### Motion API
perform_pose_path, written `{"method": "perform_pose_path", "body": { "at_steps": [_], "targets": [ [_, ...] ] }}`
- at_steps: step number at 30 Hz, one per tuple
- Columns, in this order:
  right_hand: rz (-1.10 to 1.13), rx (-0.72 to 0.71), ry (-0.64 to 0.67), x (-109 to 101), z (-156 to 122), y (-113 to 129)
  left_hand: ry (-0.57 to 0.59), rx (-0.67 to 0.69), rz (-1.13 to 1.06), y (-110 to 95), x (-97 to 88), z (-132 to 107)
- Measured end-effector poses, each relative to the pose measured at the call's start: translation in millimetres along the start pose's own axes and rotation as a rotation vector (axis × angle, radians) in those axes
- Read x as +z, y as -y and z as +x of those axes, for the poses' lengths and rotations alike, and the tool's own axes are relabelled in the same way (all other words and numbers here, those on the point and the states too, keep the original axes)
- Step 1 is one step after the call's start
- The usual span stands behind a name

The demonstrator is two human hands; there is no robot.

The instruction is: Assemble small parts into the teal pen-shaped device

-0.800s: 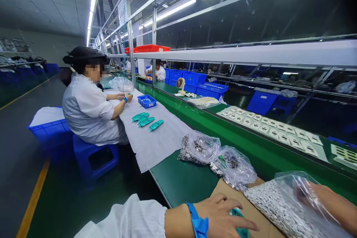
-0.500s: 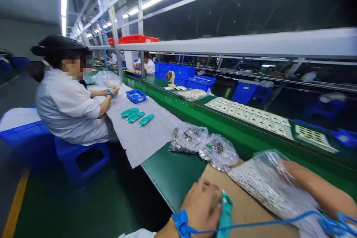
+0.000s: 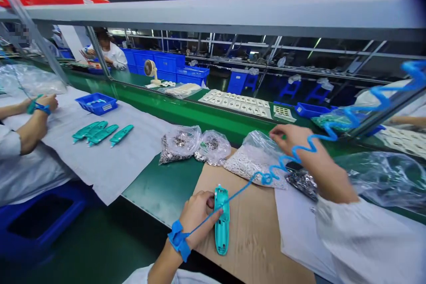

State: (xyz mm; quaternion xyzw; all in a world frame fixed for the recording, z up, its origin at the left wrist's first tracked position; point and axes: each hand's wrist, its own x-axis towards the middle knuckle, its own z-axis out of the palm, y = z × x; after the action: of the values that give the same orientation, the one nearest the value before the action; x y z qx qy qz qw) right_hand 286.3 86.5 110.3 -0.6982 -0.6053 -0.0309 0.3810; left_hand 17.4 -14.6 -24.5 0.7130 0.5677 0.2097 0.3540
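The left hand (image 3: 199, 217), with a blue wrist strap (image 3: 178, 239), grips a teal plastic housing (image 3: 222, 222) lying on a cardboard sheet (image 3: 239, 244). Beyond the housing, at the sheet's far edge, the open right hand (image 3: 302, 153) spreads its fingers over a clear bag of silver parts (image 3: 256, 162).

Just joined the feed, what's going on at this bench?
The person's left hand grips a teal plastic device on a cardboard sheet, with a blue wrist strap on that wrist and its coiled cord running off to the right. The right hand is over a clear bag of silvery parts. Nearby, a co-worker's hand rests on a white sheet beside more teal devices.
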Motion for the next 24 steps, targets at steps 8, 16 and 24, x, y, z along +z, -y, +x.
{"method": "perform_pose_path", "body": {
  "at_steps": [8, 16, 24],
  "targets": [
    [0.268, 0.189, 0.207, -33.0, -147.5, -9.7, -0.012, 0.004, -0.094, -9.3, 4.9, 3.7],
    [0.604, 0.495, 0.412, 32.1, -204.4, 0.5, -0.027, -0.001, -0.336, -9.4, 16.0, -5.2],
    [0.699, 0.566, 0.455, 43.2, -212.0, 9.8, 0.031, -0.026, -0.607, -23.1, 35.6, -12.1]
  ]
}}
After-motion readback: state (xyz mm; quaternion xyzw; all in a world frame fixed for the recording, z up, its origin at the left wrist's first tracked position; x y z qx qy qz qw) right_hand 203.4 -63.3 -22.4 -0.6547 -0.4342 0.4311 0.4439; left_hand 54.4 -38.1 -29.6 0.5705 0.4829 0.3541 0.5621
